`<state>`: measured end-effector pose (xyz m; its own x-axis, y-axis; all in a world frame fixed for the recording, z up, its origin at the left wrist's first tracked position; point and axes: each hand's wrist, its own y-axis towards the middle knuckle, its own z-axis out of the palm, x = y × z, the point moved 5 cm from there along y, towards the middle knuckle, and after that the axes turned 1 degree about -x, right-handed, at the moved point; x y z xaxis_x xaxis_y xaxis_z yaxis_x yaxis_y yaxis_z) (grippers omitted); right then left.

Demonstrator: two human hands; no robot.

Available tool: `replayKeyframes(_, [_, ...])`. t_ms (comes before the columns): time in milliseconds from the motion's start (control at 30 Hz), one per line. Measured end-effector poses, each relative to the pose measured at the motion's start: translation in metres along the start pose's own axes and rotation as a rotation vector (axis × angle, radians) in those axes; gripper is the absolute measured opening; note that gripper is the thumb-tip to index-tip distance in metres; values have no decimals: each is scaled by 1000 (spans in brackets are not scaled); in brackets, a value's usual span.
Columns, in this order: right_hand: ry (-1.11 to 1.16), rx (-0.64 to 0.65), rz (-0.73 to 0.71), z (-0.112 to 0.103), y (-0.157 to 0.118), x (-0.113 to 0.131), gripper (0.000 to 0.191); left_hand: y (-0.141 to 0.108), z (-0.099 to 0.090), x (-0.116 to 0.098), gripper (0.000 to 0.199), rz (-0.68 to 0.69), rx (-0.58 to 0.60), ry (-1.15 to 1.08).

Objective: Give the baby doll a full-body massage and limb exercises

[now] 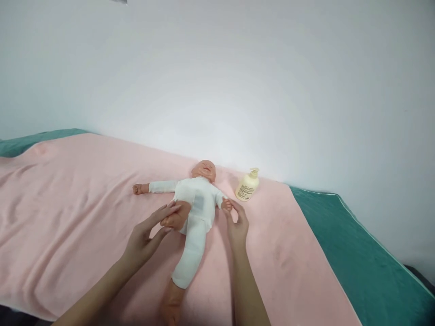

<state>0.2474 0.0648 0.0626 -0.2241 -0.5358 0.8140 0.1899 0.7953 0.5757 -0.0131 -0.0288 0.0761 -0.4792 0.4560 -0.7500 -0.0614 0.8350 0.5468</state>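
Observation:
A baby doll (209, 210) with a white cloth body lies on its back, head toward the wall. One of its legs is folded up so that the bare foot (175, 221) rests over the belly, while the other leg stretches toward me. My left hand (144, 235) is closed around that raised foot, fingers over it and thumb beneath. Between the thumb and fingers of my right hand (238, 225) is the doll's small hand (226, 205). The doll's other arm (161, 186) reaches out to the left.
A pale yellow pump bottle (247, 185) stands just right of the doll, near the wall (217, 81). The doll lies on a pink blanket (288, 244), wrinkled at the left. Green cloth (356, 240) shows beyond the blanket at the right and far left.

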Motion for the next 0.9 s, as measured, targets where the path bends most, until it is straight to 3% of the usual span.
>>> replayKeyframes(167, [259, -323, 384, -39, 10, -44, 46, -43, -18, -19, 56, 321, 97, 186])
replayKeyframes(267, [356, -423, 519, -53, 8, -73, 48, -68, -27, -26, 53, 382, 145, 226])
replayKeyframes(367, [389, -456, 575, -58, 5, -90, 47, -91, -31, -25, 49, 439, 227, 296])
replayKeyframes(500, [428, -495, 594, -55, 3, -95, 46, -116, -29, -11, 54, 503, 324, 411])
replayKeyframes(767, [432, -450, 592, -54, 2, -91, 56, -143, -15, 20, 59, 541, 243, 439])
replayKeyframes(900, [383, -431, 616, -54, 1, -87, 72, -144, -12, 28, 64, 457, 214, 380])
